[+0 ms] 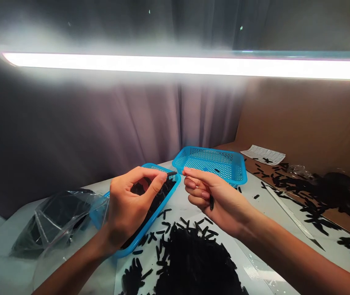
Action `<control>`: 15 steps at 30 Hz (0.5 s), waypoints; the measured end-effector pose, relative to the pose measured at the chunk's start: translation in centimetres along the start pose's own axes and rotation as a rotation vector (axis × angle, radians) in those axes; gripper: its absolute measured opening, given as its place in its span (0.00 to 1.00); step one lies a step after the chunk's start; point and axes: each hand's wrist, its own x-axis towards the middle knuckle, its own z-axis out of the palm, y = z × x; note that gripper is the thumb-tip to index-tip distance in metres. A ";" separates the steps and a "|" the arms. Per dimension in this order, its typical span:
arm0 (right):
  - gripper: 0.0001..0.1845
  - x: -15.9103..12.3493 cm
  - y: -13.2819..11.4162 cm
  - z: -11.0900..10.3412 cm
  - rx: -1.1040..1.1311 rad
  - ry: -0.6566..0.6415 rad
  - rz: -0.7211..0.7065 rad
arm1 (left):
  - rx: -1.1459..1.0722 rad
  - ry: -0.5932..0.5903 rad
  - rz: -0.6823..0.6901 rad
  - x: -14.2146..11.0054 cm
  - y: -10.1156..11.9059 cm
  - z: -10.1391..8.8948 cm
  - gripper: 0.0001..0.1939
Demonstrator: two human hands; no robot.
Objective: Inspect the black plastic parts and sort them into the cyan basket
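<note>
here, left hand (132, 205) pinches black strip (171, 173); right hand (222, 200) clasps second strip (212, 203); sheet (262, 153) illegible

1. Here's the left arm (76, 260), bare, slanting up from the lower left to the left wrist (109, 235).
2. The left hand (128, 205) is pinching, thumb (155, 186) and forefinger (139, 173) arched into a loop, tips together, pointing right!
3. Across comes the right arm (292, 250), also bare, stretching in from the lower right.
4. The right hand (222, 203) turns its palm inward, lower fingers (198, 199) curled, top digit (202, 175) reaching out left.
5. Fingertips face each other, near but apart, both hands level!
</note>
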 end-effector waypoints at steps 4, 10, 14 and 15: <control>0.09 0.6 -0.1 -0.6 0.164 0.019 0.082 | 0.405 0.123 0.270 0.8 -1.8 -0.3 0.08; 0.11 1.1 1.0 -0.7 0.275 0.096 0.090 | 0.206 -0.280 0.649 -0.4 -0.2 0.9 0.17; 0.12 0.5 1.8 -0.1 0.206 0.141 0.126 | 0.215 -0.353 0.931 -1.4 1.0 1.6 0.12; 0.12 0.4 2.0 0.0 0.188 0.147 0.129 | 0.220 -0.344 0.942 -1.4 1.0 1.7 0.12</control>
